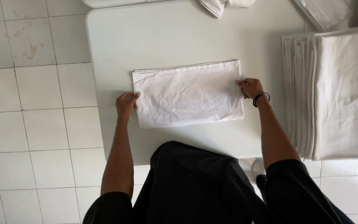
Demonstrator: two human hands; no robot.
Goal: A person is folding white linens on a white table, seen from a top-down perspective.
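My left hand (126, 103) pinching folded white cloth (189, 93) left edge, right hand (250, 87) pinching right edge; cloth flat on white table (112, 49).

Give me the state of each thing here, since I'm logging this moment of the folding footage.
Cloth: folded into a rectangle, flat on the table, slightly creased.
Left hand: gripping the cloth's left edge.
Right hand: pinching the cloth's right edge.
Stack of cloths: folded, piled neatly to the right.
Loose cloth: crumpled at the table's far edge.
Table: white, holding the cloth.
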